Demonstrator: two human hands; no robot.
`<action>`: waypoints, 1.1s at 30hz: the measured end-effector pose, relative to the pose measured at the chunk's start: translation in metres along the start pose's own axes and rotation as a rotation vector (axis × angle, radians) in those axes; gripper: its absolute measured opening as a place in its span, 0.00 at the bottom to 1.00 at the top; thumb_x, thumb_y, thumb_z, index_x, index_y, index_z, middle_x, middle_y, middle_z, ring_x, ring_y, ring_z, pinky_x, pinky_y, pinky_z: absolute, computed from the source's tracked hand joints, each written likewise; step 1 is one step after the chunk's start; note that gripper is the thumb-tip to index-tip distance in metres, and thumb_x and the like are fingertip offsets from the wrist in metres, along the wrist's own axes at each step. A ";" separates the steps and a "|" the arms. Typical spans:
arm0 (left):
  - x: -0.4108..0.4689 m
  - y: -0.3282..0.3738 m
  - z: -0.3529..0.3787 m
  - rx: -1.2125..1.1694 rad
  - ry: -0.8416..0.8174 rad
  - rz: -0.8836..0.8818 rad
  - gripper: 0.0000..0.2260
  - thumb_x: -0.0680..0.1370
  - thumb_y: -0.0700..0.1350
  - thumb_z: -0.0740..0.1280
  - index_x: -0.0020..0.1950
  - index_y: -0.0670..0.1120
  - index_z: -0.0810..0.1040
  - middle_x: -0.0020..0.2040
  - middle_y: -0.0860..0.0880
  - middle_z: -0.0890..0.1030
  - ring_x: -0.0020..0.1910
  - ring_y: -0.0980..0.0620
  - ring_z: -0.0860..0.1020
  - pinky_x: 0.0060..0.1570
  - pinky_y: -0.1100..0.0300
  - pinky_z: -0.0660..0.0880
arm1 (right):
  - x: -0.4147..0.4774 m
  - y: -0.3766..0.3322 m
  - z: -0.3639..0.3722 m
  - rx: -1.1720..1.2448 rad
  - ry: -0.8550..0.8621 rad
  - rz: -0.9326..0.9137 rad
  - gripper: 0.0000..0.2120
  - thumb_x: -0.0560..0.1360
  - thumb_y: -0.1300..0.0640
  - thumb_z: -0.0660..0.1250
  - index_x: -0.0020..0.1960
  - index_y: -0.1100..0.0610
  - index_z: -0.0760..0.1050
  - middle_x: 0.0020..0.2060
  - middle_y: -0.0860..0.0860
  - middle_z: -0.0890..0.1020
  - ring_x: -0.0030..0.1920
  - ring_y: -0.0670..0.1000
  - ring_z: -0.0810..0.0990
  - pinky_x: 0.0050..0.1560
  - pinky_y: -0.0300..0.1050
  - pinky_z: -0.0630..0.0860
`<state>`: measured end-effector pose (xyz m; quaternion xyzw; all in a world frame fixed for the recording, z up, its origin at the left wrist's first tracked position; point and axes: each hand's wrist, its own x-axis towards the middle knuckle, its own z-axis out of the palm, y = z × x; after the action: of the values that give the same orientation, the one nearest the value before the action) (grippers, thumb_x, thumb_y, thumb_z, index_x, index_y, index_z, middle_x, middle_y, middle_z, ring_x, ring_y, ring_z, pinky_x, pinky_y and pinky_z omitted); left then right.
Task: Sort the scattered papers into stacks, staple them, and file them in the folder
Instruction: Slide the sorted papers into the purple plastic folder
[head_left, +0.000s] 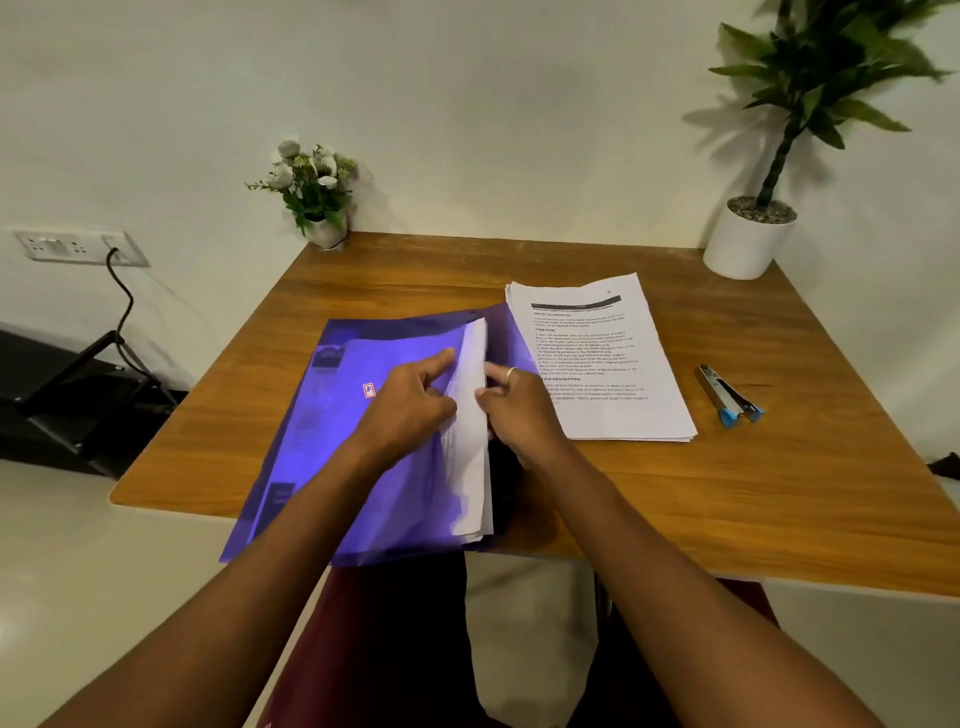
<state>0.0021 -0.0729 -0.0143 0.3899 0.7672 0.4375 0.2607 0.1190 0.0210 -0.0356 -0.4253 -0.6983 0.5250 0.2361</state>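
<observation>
A translucent purple folder lies on the left half of the wooden table, overhanging its front edge. A white stack of papers stands on edge in the folder's open right side. My left hand lies on the folder cover and its fingers hold the paper stack from the left. My right hand, with a ring on one finger, pinches the same stack from the right. A second printed stack lies flat to the right of the folder. A stapler with blue tips lies further right.
A small flower pot stands at the table's back left corner and a white pot with a tall plant at the back right. The wooden table ends near my lap. A wall socket with a cable is at left.
</observation>
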 end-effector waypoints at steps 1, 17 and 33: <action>0.000 -0.003 0.000 -0.025 -0.020 -0.002 0.32 0.74 0.29 0.64 0.78 0.46 0.69 0.33 0.51 0.76 0.29 0.58 0.68 0.34 0.65 0.70 | 0.000 0.000 0.003 0.045 -0.025 0.011 0.18 0.79 0.62 0.64 0.67 0.53 0.79 0.51 0.47 0.86 0.49 0.50 0.85 0.54 0.54 0.83; -0.006 -0.009 0.023 0.142 -0.056 0.059 0.27 0.74 0.31 0.65 0.74 0.44 0.75 0.67 0.38 0.79 0.55 0.47 0.83 0.56 0.62 0.76 | 0.008 0.011 -0.038 -0.306 0.209 -0.196 0.10 0.79 0.59 0.67 0.58 0.55 0.84 0.56 0.52 0.84 0.56 0.51 0.82 0.52 0.35 0.72; -0.006 -0.044 0.059 0.654 0.156 0.318 0.22 0.75 0.34 0.65 0.62 0.54 0.84 0.70 0.49 0.78 0.55 0.41 0.77 0.45 0.51 0.77 | 0.037 0.075 -0.131 -0.605 0.607 0.023 0.32 0.76 0.45 0.73 0.75 0.51 0.68 0.73 0.55 0.70 0.74 0.58 0.64 0.71 0.60 0.62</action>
<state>0.0331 -0.0634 -0.0807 0.5324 0.8139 0.2326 -0.0082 0.2269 0.1280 -0.0657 -0.6184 -0.7150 0.1500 0.2895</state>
